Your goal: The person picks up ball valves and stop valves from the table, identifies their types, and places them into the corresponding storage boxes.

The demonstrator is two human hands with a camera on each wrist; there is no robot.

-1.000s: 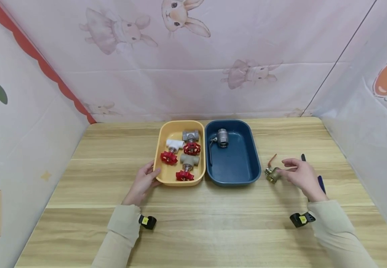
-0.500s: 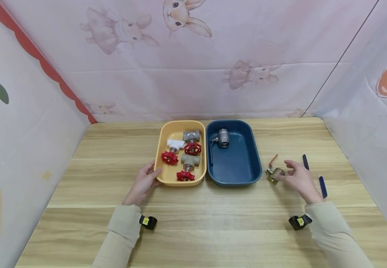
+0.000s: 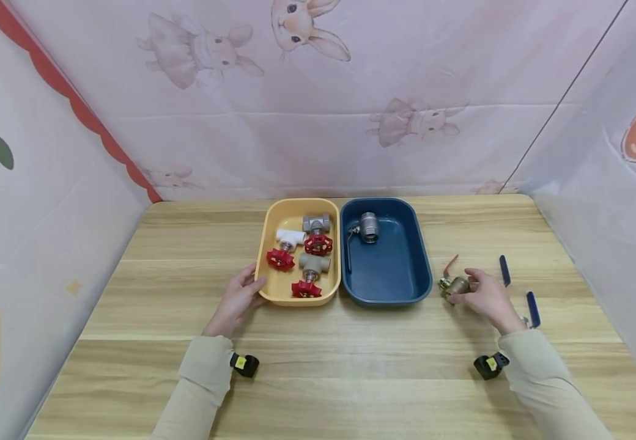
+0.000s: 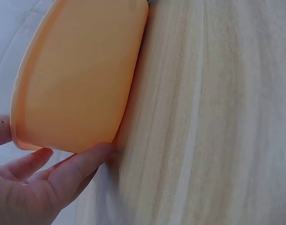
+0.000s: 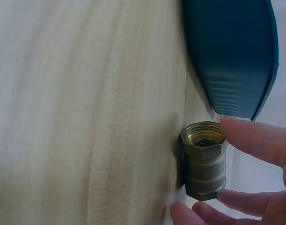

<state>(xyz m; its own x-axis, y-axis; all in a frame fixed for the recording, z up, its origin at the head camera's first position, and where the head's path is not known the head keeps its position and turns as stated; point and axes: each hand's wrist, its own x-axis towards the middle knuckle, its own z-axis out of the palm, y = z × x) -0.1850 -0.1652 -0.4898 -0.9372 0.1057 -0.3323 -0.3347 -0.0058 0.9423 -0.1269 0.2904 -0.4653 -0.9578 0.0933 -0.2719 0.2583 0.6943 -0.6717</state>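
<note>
My left hand point(image 3: 236, 299) grips the near left corner of the yellow tray point(image 3: 260, 244), thumb at the rim and fingers against the outer wall point(image 4: 82, 79). Inside that tray lie a white valve point(image 3: 290, 237), a grey valve point(image 3: 314, 264) and a metal valve point(image 3: 317, 225), each with a red handwheel. My right hand point(image 3: 488, 299) pinches a brass ball valve point(image 3: 457, 286) with an orange-red lever, right of the blue tray point(image 3: 386, 269). In the right wrist view, thumb and fingers touch opposite ends of its threaded body point(image 5: 205, 164), which appears to rest on the table.
A silver ball valve point(image 3: 369, 228) with a lever lies in the blue tray, which stands against the yellow one. Beyond my right hand two blue lever handles point(image 3: 504, 271) show on the wooden table point(image 3: 351, 379). Printed fabric walls point(image 3: 318, 153) border the table.
My right hand has shifted slightly left and closed more around the brass valve, uncovering more of the blue handles. My left hand stays at the yellow tray.
</note>
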